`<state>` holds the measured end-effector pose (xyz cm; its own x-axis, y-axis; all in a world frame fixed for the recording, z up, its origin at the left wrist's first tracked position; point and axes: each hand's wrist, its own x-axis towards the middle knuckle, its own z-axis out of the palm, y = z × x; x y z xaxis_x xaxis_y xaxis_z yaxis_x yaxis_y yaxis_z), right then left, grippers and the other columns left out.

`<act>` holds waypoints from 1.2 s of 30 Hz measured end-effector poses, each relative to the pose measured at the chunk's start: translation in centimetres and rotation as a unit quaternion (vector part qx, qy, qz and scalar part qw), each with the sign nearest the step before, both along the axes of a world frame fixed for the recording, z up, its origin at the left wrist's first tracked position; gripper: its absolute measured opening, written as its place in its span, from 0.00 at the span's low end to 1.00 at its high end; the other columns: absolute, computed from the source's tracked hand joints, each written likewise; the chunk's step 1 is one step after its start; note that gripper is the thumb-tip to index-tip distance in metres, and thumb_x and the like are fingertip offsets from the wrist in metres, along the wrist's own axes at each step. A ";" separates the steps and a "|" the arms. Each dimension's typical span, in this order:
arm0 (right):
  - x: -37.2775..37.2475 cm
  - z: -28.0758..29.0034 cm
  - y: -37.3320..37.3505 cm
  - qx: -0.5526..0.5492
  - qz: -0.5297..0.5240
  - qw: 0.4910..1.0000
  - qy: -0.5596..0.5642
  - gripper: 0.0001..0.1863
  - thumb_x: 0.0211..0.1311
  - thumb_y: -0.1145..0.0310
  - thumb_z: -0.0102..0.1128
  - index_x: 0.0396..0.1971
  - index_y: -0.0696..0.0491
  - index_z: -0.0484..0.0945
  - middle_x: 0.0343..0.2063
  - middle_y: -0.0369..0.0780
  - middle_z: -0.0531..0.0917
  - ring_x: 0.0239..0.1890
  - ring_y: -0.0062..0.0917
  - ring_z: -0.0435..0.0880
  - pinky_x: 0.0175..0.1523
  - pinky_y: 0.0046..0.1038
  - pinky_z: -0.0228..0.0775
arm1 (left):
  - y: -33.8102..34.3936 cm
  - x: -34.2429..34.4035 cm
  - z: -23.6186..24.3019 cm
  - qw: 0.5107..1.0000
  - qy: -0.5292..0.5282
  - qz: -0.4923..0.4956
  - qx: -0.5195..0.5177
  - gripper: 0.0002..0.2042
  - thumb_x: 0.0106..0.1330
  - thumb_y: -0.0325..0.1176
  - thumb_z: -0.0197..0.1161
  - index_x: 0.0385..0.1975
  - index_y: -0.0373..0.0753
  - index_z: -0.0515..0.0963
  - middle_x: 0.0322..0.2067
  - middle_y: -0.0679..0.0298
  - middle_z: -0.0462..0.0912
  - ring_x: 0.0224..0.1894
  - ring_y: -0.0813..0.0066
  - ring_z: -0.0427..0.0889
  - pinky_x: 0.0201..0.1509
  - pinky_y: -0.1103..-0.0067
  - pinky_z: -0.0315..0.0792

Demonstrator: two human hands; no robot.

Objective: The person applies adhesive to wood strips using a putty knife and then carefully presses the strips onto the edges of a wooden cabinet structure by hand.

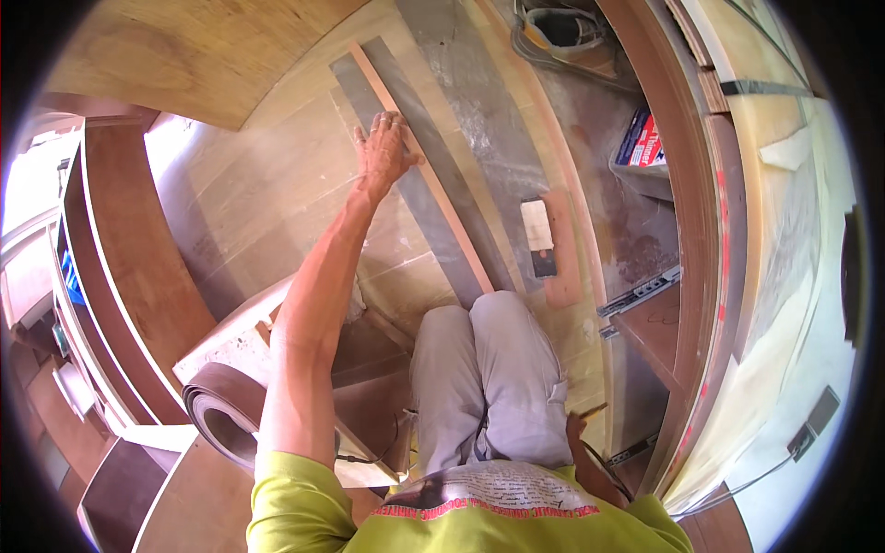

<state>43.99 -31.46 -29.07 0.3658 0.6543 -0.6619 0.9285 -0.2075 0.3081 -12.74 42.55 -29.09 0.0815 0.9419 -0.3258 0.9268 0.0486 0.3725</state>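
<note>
The left hand, fingers apart, rests on a narrow wooden strip lying along grey strips; the right hand, partly hidden, meets a thin stick, grip unclear.

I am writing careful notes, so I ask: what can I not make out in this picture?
All in the head view:
- Right grip: mostly hidden by the leg; what it holds, if anything, is unclear.
- Strip: whether it continues under the knees is hidden by them.
- Shoe: cut off by the top edge.
- Blue thing: too small.
</note>
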 end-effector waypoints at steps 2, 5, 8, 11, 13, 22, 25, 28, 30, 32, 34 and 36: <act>-7.8 -1.0 1.4 0.085 -0.235 0.965 0.076 0.12 0.61 0.61 0.62 0.34 0.55 0.74 0.22 0.43 0.76 0.26 0.37 0.78 0.34 0.35 0.72 | 1.5 -0.7 2.5 0.997 0.061 -0.023 0.035 0.41 0.46 0.44 0.79 0.62 0.42 0.68 0.64 0.63 0.67 0.72 0.63 0.60 0.71 0.43 0.54; -10.1 3.4 5.3 0.191 -0.368 0.894 0.170 0.13 0.63 0.61 0.61 0.38 0.55 0.74 0.25 0.44 0.77 0.28 0.36 0.78 0.37 0.34 0.72 | 2.5 -1.9 1.2 0.995 0.070 -0.034 0.069 0.39 0.44 0.43 0.80 0.60 0.42 0.70 0.63 0.62 0.68 0.71 0.61 0.61 0.71 0.43 0.54; -12.4 7.5 13.2 0.245 -0.372 0.856 0.262 0.15 0.64 0.61 0.61 0.43 0.55 0.74 0.28 0.45 0.78 0.30 0.36 0.78 0.39 0.34 0.72 | 4.8 -2.8 0.3 0.997 0.048 -0.034 0.040 0.42 0.42 0.43 0.81 0.62 0.44 0.68 0.64 0.61 0.66 0.71 0.58 0.61 0.70 0.42 0.52; -17.6 11.3 32.0 0.230 -0.364 0.839 0.333 0.20 0.68 0.64 0.59 0.56 0.55 0.71 0.35 0.41 0.78 0.28 0.23 0.75 0.35 0.28 0.70 | 5.7 -4.1 0.3 0.998 0.059 -0.012 0.027 0.52 0.38 0.47 0.82 0.68 0.44 0.61 0.68 0.60 0.62 0.73 0.57 0.57 0.71 0.41 0.51; -20.2 10.7 40.9 0.237 -0.396 0.767 0.446 0.19 0.69 0.66 0.57 0.56 0.56 0.71 0.34 0.37 0.77 0.27 0.17 0.73 0.32 0.24 0.70 | 6.6 -4.3 0.8 0.998 0.060 0.010 0.031 0.60 0.35 0.50 0.83 0.72 0.44 0.55 0.71 0.60 0.58 0.74 0.56 0.54 0.71 0.41 0.50; -38.4 4.5 72.3 0.253 -0.171 0.747 0.591 0.22 0.74 0.56 0.49 0.62 0.52 0.67 0.25 0.41 0.79 0.22 0.26 0.80 0.28 0.32 0.72 | 11.8 -7.2 0.7 0.998 0.060 0.017 -0.010 0.67 0.33 0.53 0.83 0.75 0.43 0.45 0.75 0.59 0.50 0.76 0.57 0.48 0.73 0.42 0.46; -42.7 3.9 78.4 0.189 -0.192 0.748 0.606 0.23 0.75 0.57 0.47 0.63 0.50 0.66 0.28 0.44 0.82 0.25 0.33 0.83 0.31 0.36 0.74 | 11.5 -7.4 0.5 0.998 0.051 0.028 -0.030 0.67 0.33 0.51 0.83 0.75 0.44 0.45 0.75 0.61 0.48 0.76 0.59 0.49 0.73 0.42 0.48; -44.8 1.2 82.1 0.234 -0.172 0.750 0.594 0.22 0.74 0.59 0.47 0.63 0.50 0.67 0.35 0.50 0.84 0.33 0.43 0.85 0.38 0.40 0.76 | 11.8 -6.8 1.4 0.998 0.041 0.016 -0.054 0.66 0.33 0.50 0.84 0.76 0.47 0.45 0.76 0.62 0.47 0.76 0.60 0.49 0.72 0.43 0.51; -46.5 -0.1 83.8 0.294 -0.091 0.754 0.580 0.22 0.74 0.60 0.46 0.64 0.51 0.67 0.41 0.53 0.84 0.41 0.48 0.84 0.45 0.42 0.75 | 11.8 -6.7 1.5 0.996 0.049 0.029 -0.063 0.66 0.33 0.48 0.84 0.76 0.48 0.46 0.76 0.63 0.46 0.76 0.60 0.50 0.71 0.43 0.52; -47.7 -0.7 84.8 0.317 -0.041 0.759 0.568 0.23 0.73 0.61 0.46 0.64 0.51 0.66 0.45 0.54 0.83 0.46 0.51 0.83 0.50 0.44 0.74 | 11.8 -6.5 1.4 0.996 0.048 0.038 -0.069 0.65 0.34 0.46 0.84 0.75 0.48 0.46 0.76 0.65 0.46 0.76 0.59 0.50 0.70 0.42 0.54; -48.7 -0.6 85.5 0.306 -0.024 0.768 0.562 0.24 0.72 0.62 0.46 0.65 0.52 0.65 0.49 0.55 0.81 0.50 0.52 0.81 0.53 0.45 0.72 | 11.8 -6.5 1.5 0.996 0.040 0.047 -0.072 0.65 0.34 0.42 0.84 0.75 0.48 0.46 0.76 0.68 0.46 0.76 0.58 0.50 0.69 0.41 0.56; -49.5 -0.8 86.0 0.289 -0.027 0.782 0.551 0.24 0.72 0.62 0.46 0.66 0.52 0.65 0.50 0.55 0.81 0.51 0.51 0.80 0.54 0.45 0.71 | 11.9 -6.3 1.8 0.995 0.041 0.050 -0.077 0.64 0.35 0.41 0.84 0.75 0.48 0.47 0.76 0.68 0.46 0.76 0.58 0.50 0.68 0.41 0.58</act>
